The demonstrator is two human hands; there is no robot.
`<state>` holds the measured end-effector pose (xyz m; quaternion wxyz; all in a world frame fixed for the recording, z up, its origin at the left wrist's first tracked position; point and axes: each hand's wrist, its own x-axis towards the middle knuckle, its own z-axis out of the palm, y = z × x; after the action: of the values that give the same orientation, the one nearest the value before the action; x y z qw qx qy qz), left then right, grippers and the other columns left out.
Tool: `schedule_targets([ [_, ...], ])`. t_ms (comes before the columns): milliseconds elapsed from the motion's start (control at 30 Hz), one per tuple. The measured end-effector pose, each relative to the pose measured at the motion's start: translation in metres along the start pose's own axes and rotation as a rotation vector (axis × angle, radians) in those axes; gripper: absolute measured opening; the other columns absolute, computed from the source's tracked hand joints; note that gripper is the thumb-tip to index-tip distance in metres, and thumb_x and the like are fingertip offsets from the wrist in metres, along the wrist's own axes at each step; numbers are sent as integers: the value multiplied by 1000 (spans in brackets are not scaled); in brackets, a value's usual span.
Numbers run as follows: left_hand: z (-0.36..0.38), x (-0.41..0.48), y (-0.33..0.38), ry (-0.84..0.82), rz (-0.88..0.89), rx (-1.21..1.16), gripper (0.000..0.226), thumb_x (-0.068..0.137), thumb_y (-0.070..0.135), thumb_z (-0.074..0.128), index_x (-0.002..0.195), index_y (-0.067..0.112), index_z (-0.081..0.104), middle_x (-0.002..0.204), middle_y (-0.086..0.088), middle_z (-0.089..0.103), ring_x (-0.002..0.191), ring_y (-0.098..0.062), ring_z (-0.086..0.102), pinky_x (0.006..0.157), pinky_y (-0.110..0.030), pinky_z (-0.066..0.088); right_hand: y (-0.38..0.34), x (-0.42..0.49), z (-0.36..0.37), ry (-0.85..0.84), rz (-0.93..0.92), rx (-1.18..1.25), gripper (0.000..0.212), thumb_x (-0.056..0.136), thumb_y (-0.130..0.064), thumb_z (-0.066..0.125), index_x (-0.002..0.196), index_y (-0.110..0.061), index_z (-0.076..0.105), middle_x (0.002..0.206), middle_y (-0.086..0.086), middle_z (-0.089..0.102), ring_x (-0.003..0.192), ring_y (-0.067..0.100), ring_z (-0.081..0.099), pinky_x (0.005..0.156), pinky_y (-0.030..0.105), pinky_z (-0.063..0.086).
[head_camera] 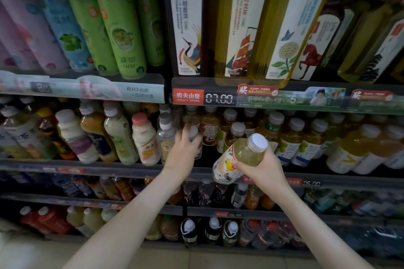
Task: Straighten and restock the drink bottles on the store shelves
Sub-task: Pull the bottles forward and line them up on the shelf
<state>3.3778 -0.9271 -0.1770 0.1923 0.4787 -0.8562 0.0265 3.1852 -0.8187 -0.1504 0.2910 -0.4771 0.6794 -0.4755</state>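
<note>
Before middle shelf (109,167): tilted bottle (240,157) right of shelved bottle (193,131); cans (122,37) above-left

Dim, soft-focus view, edges blurred and bowed.

The left shelf strip (132,91) reads "RIO". The red tag (188,96) right of it says "农夫山泉 NONGFU SPRING", the price display (219,98) beside it "07.00".
</note>
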Motion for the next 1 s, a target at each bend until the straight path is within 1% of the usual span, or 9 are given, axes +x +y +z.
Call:
schedule_targets([
  [100, -7, 23, 3, -117, -57, 137, 66, 85, -7, 47, 146, 16, 32, 156, -22, 2, 140, -44, 16, 107, -42, 34, 1, 1, -8, 35, 3, -12, 63, 68, -20, 86, 119, -26, 50, 106, -15, 61, 93, -7, 56, 68, 8, 42],
  [167, -8, 33, 5, -209, -95, 168, 70, 89, -5, 45, 150, 20, 23, 158, -18, -9, 143, -42, 6, 111, -41, 27, 3, 0, -17, 51, 6, -12, 63, 68, -20, 86, 117, -29, 48, 104, -16, 60, 93, -7, 55, 67, 8, 42],
  [233, -2, 33, 12, -161, -110, 138, 62, 85, 2, 55, 144, 15, 39, 157, -22, 1, 141, -46, 11, 109, -51, 30, 6, 0, -28, 67, 16, -16, 64, 68, -21, 86, 119, -28, 48, 104, -17, 60, 93, -7, 56, 68, 8, 41],
  [333, 10, 29, 27, 8, -71, 148, 51, 71, 20, 72, 120, 10, 62, 142, -30, 36, 128, -54, 33, 100, -66, 32, 10, 1, -43, 97, 31, -37, 64, 68, -22, 86, 120, -28, 49, 100, -20, 59, 88, -11, 54, 65, 7, 40],
  [433, 12, 31, 55, -3, 29, -36, 62, 82, 40, 65, 136, 17, 46, 130, -25, 44, 116, -46, 44, 88, -55, 49, 14, 3, -56, 114, 35, -52, 60, 68, -21, 86, 114, -32, 47, 96, -22, 58, 84, -13, 53, 63, 7, 40],
  [567, 15, 52, 83, -193, -65, -163, 78, 86, 58, 55, 148, 29, 19, 133, -17, 42, 119, -39, 45, 84, -45, 49, 22, 5, -70, 119, 51, -45, 64, 68, -20, 86, 118, -29, 46, 97, -21, 58, 85, -11, 54, 63, 7, 42],
  [700, 16, 62, 98, -234, -94, -119, 83, 87, 56, 56, 148, 16, 17, 129, -18, 49, 114, -39, 51, 83, -42, 47, 32, 6, -80, 113, 62, -38, 71, 65, -24, 87, 124, -25, 48, 103, -19, 60, 95, -5, 57, 70, 10, 41],
  [833, 16, 62, 100, -195, -105, -42, 83, 89, 51, 55, 145, 2, 17, 132, -18, 48, 118, -36, 51, 86, -40, 47, 37, 6, -90, 107, 68, -52, 69, 67, -24, 87, 124, -24, 48, 98, -22, 58, 86, -13, 53, 64, 6, 41],
  [1000, 8, 58, 88, -193, -135, 6, 83, 90, 53, 53, 144, 1, 19, 129, -21, 51, 119, -37, 50, 87, -38, 47, 45, 11, -98, 117, 83, -49, 68, 67, -22, 86, 124, -21, 50, 98, -20, 58, 87, -11, 53, 67, 7, 40],
])
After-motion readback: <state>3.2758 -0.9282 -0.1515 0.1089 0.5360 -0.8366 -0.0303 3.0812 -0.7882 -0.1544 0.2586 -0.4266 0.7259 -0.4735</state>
